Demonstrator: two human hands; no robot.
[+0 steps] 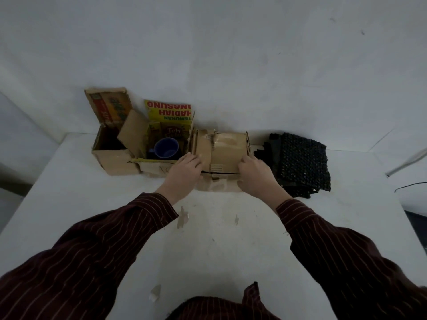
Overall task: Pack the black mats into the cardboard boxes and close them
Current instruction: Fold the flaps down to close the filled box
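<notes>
Both grips, left hand (184, 173) and right hand (255, 175), clasp one of three cardboard boxes (221, 153).

Three boxes (221, 153) stand in a row; mats (300, 162) right; mug (166, 147) in the middle box (161, 144).

The closed box (223, 153) was plain brown cardboard, matt, its top creased and torn, with a glossy tape strip. The two open boxes (111, 155) were worn cardboard, one with a glossy yellow printed flap (169, 110). The mats (302, 161) were black, rough and knobbly. The worktop (208, 245) was white, matt, chipped. The sleeves (97, 255) were striped cloth.
</notes>
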